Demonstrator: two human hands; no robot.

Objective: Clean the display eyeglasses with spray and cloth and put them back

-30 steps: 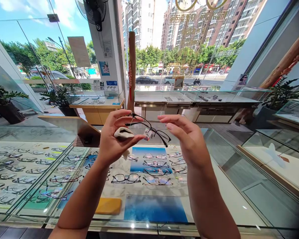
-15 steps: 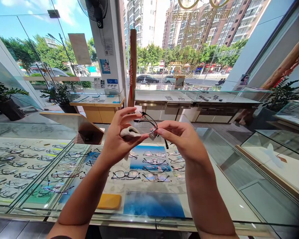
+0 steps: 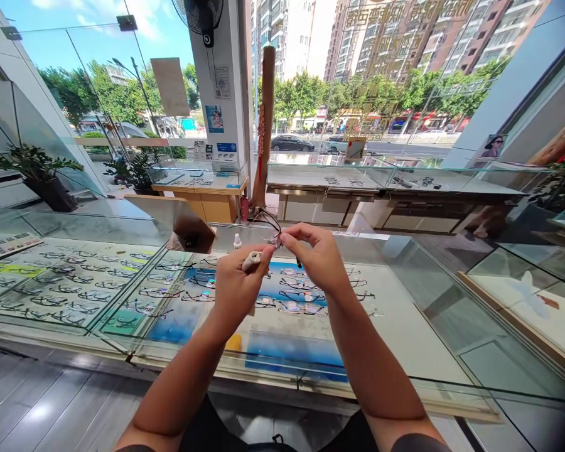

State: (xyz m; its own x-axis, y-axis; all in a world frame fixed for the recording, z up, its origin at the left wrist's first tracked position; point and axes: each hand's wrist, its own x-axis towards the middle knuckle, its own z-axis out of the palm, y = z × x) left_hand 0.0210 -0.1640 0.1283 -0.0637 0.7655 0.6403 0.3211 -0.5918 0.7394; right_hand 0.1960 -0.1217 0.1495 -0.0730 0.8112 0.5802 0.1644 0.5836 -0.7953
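Observation:
Both my hands meet above the glass display counter, holding one pair of dark-framed eyeglasses (image 3: 274, 221). My left hand (image 3: 240, 279) is closed, its thumb at the lens area, with a pale folded cloth (image 3: 251, 260) tucked in its grip. My right hand (image 3: 313, 254) pinches the frame near its hinge between thumb and fingertips. One dark temple arm extends up and to the left; the other's tip shows below my right fingers. The lenses are mostly hidden by my fingers. Under the glass below lie rows of eyeglasses (image 3: 301, 307).
The glass display counter (image 3: 395, 301) spans the space before me. On it stand a tilted mirror (image 3: 191, 229) and a small white bottle (image 3: 237, 241). A yellow case (image 3: 233, 343) shows near my left forearm. More showcases (image 3: 324, 182) line the window, beside a wooden post (image 3: 266, 125).
My view has shifted so the scene sits differently and my lap shows. My left fingers, raised and spread before, are now curled down around the cloth and eyeglasses. My right hand keeps its pinch.

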